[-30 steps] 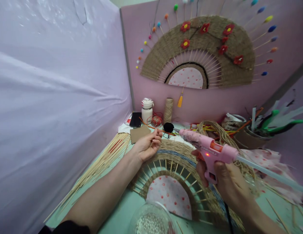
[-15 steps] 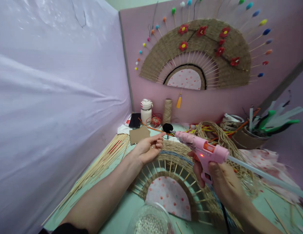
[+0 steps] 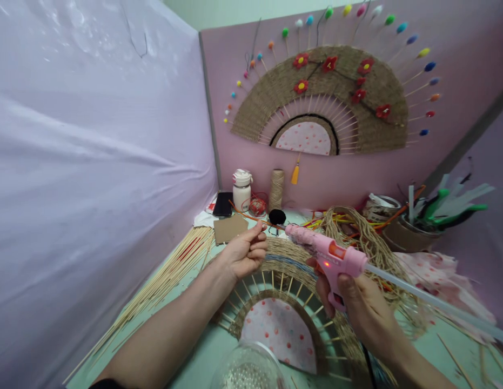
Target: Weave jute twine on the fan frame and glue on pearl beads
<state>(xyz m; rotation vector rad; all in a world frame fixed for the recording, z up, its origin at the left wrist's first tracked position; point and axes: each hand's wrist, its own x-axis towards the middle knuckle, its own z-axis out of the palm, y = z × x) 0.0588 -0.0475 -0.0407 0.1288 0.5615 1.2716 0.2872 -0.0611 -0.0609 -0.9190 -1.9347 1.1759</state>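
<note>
My right hand [image 3: 356, 302] grips a pink hot glue gun [image 3: 326, 251] by its handle. Its small light glows orange, and a long clear glue stick [image 3: 421, 294] sticks out of the back. The nozzle points left, close to the fingertips of my left hand [image 3: 249, 251]. Those fingers are curled, with thumb and forefinger pinched on a tiny pale pearl bead [image 3: 263, 227]. Beneath both hands lies a woven fan [image 3: 292, 246] with thin wooden ribs and a dotted cloth half-circle [image 3: 277, 329]. Nearest me stands a clear container [image 3: 261, 348] of pearl beads.
Thin sticks [image 3: 170, 278] lie along the left. Behind are a phone [image 3: 223, 205], a white bottle [image 3: 242, 192], a twine spool [image 3: 276, 189] and a black pompom [image 3: 277, 217]. Loose twine [image 3: 352, 232] and a tool pot [image 3: 411, 235] are at right. A finished fan [image 3: 340, 70] hangs on the wall.
My left forefinger, stretched out before, has bent into a pinch with the thumb. The glue gun has shifted slightly left in view, its nozzle still close to the left fingertips.
</note>
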